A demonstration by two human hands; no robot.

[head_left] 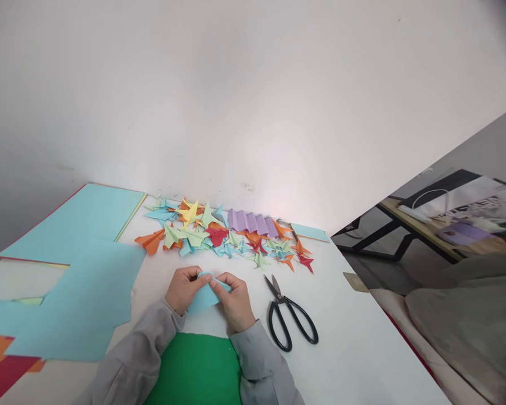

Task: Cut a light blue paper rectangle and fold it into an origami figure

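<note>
A small light blue sheet of paper (203, 299) is held between my two hands above the white table. My left hand (185, 289) pinches its upper left part between thumb and fingers. From the other side, my right hand (235, 299) grips the paper's upper right, the thumbs nearly meeting at the top edge. Black-handled scissors (282, 304) lie to the right of my right hand, blades slightly apart and pointing away. Beyond my hands spreads a pile of folded paper pieces (194, 236) in orange, green, blue, red and yellow, with a pleated purple paper (253, 223) among them.
Large blue sheets (88, 298) cover the table's left side, with a stack of coloured paper (76, 219) behind. Orange and red scraps (12, 374) lie at the near left. A wall (244, 101) stands behind the table (341, 337). Something green (198, 368) is at the near edge.
</note>
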